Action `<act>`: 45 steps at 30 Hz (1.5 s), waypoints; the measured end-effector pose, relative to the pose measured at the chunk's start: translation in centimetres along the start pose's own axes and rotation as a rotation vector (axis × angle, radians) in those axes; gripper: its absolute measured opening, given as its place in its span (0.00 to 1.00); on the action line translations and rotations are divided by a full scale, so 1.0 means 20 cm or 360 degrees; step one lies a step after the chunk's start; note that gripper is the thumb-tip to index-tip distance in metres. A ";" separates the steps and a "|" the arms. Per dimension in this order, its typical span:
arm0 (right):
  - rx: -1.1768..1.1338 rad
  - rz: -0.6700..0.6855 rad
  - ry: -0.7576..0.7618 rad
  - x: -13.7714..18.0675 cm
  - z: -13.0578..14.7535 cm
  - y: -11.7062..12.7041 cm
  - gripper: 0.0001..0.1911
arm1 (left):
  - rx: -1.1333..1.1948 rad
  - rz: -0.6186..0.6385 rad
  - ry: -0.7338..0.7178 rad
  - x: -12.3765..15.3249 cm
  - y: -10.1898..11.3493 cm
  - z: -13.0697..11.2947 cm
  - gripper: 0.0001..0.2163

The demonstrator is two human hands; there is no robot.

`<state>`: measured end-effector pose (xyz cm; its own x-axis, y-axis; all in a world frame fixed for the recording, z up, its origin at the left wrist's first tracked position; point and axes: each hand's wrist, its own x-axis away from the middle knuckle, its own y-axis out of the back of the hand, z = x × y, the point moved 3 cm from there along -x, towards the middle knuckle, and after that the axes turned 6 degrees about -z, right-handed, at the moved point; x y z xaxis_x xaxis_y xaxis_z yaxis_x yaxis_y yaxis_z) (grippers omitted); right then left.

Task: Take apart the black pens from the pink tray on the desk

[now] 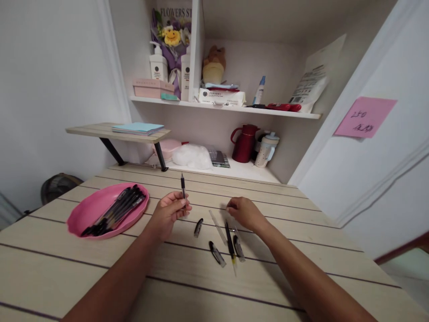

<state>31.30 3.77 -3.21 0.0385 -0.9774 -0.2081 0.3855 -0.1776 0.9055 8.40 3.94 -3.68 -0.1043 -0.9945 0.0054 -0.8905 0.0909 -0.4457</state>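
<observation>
Above table [100,268]: left hand [170,212] pinches pen [182,188] upright, tip upward; right hand [244,212] loosely curled, holding nothing.

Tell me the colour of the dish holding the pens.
Pink dish, clearest in the head view.

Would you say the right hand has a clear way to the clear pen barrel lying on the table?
Probably yes. The right hand hovers just beside the barrel, fingers curled and holding nothing I can see, and nothing lies between them. The left hand holds a pen upright, off to the side.
</observation>
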 end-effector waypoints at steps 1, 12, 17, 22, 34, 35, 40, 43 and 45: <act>-0.0004 0.0001 0.0043 -0.01 0.03 0.00 0.09 | 0.0027 -0.0034 -0.0048 -0.01 0.01 -0.02 0.10; 0.0183 0.0071 0.0373 -0.16 0.34 -0.13 0.11 | 0.0164 -0.0194 -0.0249 -0.03 0.09 -0.13 0.10; 0.0239 0.0078 0.0511 -0.18 0.57 -0.30 0.12 | 0.0141 -0.0185 -0.0229 -0.04 0.08 -0.10 0.10; 0.0210 0.0073 0.0542 -0.21 0.61 -0.35 0.12 | 0.0116 -0.0174 -0.0215 -0.04 0.09 -0.09 0.10; -0.1450 0.0155 -0.0120 0.03 0.34 -0.28 0.05 | 0.0145 -0.0136 -0.0211 0.01 0.01 -0.05 0.10; -0.1570 0.0138 -0.0187 0.05 0.33 -0.26 0.05 | 0.0132 -0.0132 -0.0205 0.01 0.00 -0.04 0.10; -0.1841 0.0098 -0.0284 0.09 0.34 -0.20 0.07 | 0.0086 -0.0155 -0.0234 0.03 -0.01 -0.04 0.10; -0.1896 0.0052 -0.0261 0.09 0.36 -0.20 0.07 | 0.0071 -0.0160 -0.0259 0.03 0.00 -0.05 0.10; -0.1916 0.0016 -0.0244 0.08 0.36 -0.20 0.07 | 0.0066 -0.0147 -0.0223 0.04 -0.01 -0.05 0.10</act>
<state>23.10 2.02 -4.52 -0.0317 -0.9960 -0.0832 0.9990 -0.0290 -0.0334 8.14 3.25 -2.74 0.0425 -0.9962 -0.0755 -0.8742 -0.0005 -0.4856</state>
